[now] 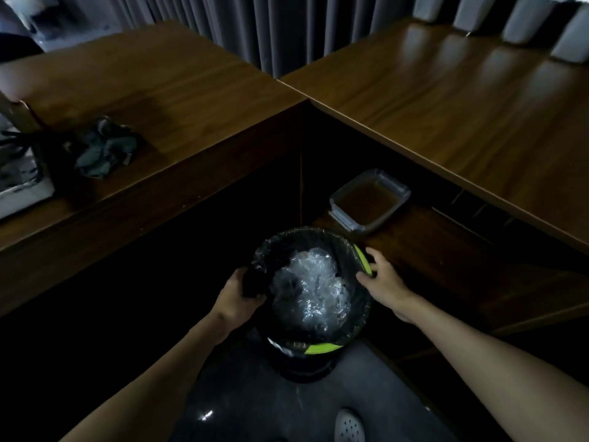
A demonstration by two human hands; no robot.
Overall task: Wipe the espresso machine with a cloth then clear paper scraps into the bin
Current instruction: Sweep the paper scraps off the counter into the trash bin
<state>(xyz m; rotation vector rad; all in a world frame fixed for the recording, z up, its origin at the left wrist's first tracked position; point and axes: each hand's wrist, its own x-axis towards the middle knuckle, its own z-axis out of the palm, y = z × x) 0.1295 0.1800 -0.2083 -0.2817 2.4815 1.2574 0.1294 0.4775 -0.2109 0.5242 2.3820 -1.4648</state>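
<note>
I am looking down on a left counter (191, 90) and a right counter (462, 100), both glossy wood-grain slabs, meeting at a corner. The bin (322, 349) is standing on the dark floor at near centre, below that corner. It is round and black, with a bright green rim band showing on its near and right sides. A wrinkled black liner (287, 247) is draping over its rim, and crumpled clear plastic (309, 288) is filling the inside. The left hand (239, 293) is gripping a bunched fold of liner at the bin's left rim, fingers curled tight. The right hand (382, 279) is clasping the right rim, thumb inside and fingers curling over the green band. A clear rectangular container (369, 200) is sitting on a low shelf just beyond the bin. The cloth (103, 151), dark and crumpled, is lying on the left counter, well apart from both hands.
</note>
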